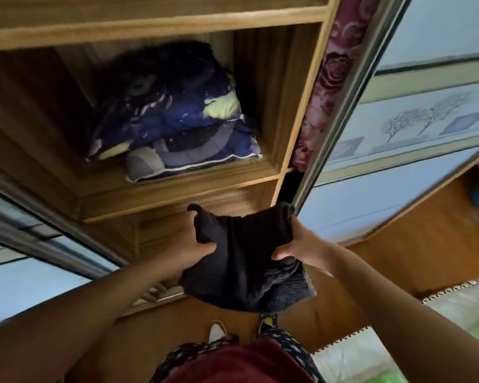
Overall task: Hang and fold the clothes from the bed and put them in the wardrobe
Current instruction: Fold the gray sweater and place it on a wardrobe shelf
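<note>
The folded dark garment [246,261] is up in the air in front of the wardrobe, just below the front edge of the shelf [177,196] and level with the opening beneath it. It rests on nothing. The left hand [190,248] grips its left side with the thumb on top, and the right hand [302,248] pinches the right side the same way.

The near end hangs lower and looks looser, with layers showing at its right corner. I'd worry that if either grip slackens on the way in, those layers slide apart and the fold is lost. The far top corner could also catch the shelf's front edge and roll back.

The sliding door [398,161] stands close on the right, so the right hand has little room there. On the shelf above, blue bedding [177,120] sits near the front edge and could be nudged. The bed [454,305] is behind, to the lower right.
</note>
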